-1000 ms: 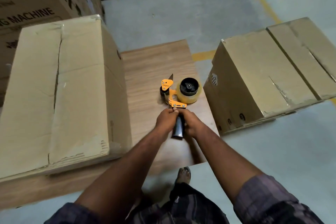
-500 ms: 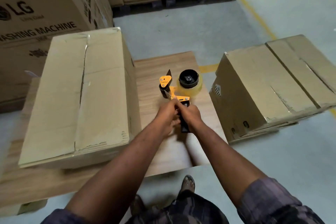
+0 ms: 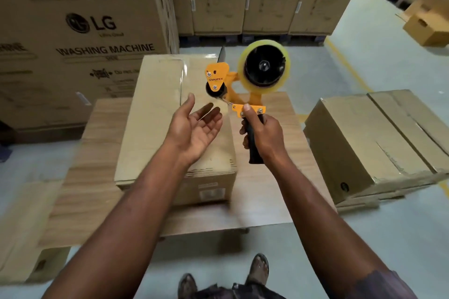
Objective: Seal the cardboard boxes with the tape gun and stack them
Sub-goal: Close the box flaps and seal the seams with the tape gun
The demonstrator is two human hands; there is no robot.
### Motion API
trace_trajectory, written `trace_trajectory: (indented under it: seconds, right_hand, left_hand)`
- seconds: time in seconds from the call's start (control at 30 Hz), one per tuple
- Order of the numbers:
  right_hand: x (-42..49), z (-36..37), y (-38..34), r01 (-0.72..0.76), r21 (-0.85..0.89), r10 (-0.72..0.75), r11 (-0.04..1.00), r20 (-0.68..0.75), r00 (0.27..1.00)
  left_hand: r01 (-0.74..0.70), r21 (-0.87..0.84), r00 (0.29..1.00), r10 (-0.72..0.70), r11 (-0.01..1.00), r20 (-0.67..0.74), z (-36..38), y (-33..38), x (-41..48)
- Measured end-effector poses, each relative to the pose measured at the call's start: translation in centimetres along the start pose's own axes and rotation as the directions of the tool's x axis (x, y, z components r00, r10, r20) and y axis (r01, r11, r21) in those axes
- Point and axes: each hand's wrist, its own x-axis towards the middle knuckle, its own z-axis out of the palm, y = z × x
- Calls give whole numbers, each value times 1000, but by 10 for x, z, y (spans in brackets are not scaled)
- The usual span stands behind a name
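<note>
The main risk lay at the serrated blade point(image 3: 221, 54) atop the tape gun point(image 3: 243, 94). Your left hand point(image 3: 196, 128) hung palm-up just beside the front roller, its fingers point(image 3: 210, 111) straight and relaxed, holding nothing. A reach for the tape's loose end could have carried them up onto the teeth. I could not make out a free tape end (the frame was blurred there). A tail stuck back on the roll point(image 3: 266, 65) might have meant fumbling close to that edge. Gripping with one hand, low on the handle, could also have let the roll's weight tip the gun sideways.

Your right hand point(image 3: 264, 136) gripped the black handle, fingers curled round it and thumb up on the orange plate. The gun stood upright in the air above the closed box point(image 3: 158, 116) on the worktop point(image 3: 267, 192), clear of it. Your left fingertips were near the roller, not touching it. A second box point(image 3: 364, 148) sat on the floor to your right, well apart.
</note>
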Motion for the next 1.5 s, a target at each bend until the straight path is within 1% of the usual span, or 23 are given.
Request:
trace_trajectory:
  seconds: [0.17, 0.23, 0.33, 0.4, 0.5, 0.6, 0.63, 0.7, 0.83, 0.9, 1.0, 1.07, 1.13, 1.2, 1.27, 1.37, 1.5]
  right_hand:
    - [-28, 43, 1, 147, -77, -140, 986, 89, 986]
    - [-38, 59, 2, 186, -89, -174, 978, 131, 976]
    - [-56, 84, 4, 225, -100, -203, 969, 190, 961]
    - [-62, 94, 5, 250, -125, -221, 960, 208, 953]
    - [-71, 107, 3, 281, -137, -244, 950, 237, 940]
    - [-73, 114, 1, 309, -175, -259, 935, 260, 930]
    - [-71, 115, 0, 320, -194, -264, 927, 267, 927]
    - [-68, 119, 1, 346, -233, -275, 909, 289, 917]
    - [-65, 124, 1, 382, -265, -291, 885, 326, 900]
    - [-66, 125, 1, 397, -273, -296, 876, 346, 891]
    - [-65, 122, 1, 412, -279, -296, 867, 376, 878]
    - [-65, 119, 3, 427, -305, -291, 852, 402, 868]
    - [-64, 116, 5, 462, -346, -303, 816, 424, 853]
    - [-61, 115, 6, 510, -413, -316, 755, 453, 834]
    - [-57, 114, 7, 547, -461, -309, 699, 494, 812]
    - [-53, 113, 7, 597, -487, -322, 637, 536, 781]
    - [-44, 109, 10, 608, -510, -324, 609, 540, 777]
  left_hand:
    - [8, -33, 1000, -8, 999, 6, -55, 33, -30]
    - [0, -58, 1000, -2, 998, -23, -74, 42, -39]
    - [-31, -74, 994, 23, 997, -105, -105, 53, -57]
    - [-40, -72, 992, 32, 997, -120, -118, 55, -68]
    - [-44, -118, 997, 36, 992, -70, -137, 59, -86]
    - [-8, -175, 1000, 11, 985, 20, -161, 62, -89]
    - [7, -175, 999, -1, 985, 34, -166, 63, -90]
    - [17, -159, 1000, -15, 987, 15, -174, 63, -90]
    - [-37, -25, 984, 32, 999, -175, -179, 59, -86]
    - [-47, 24, 977, 51, 999, -208, -185, 57, -85]
    - [-58, 81, 971, 75, 995, -227, -195, 57, -84]
    - [-79, 207, 960, 130, 975, -246, -198, 58, -82]
    - [-94, 367, 948, 195, 926, -250, -200, 57, -79]
    - [-98, 517, 938, 253, 850, -238, -205, 56, -78]
    - [-105, 610, 932, 291, 785, -215, -211, 55, -78]
    - [-108, 684, 919, 335, 722, -209, -223, 58, -80]
    - [-137, 667, 899, 375, 732, -227, -236, 64, -81]
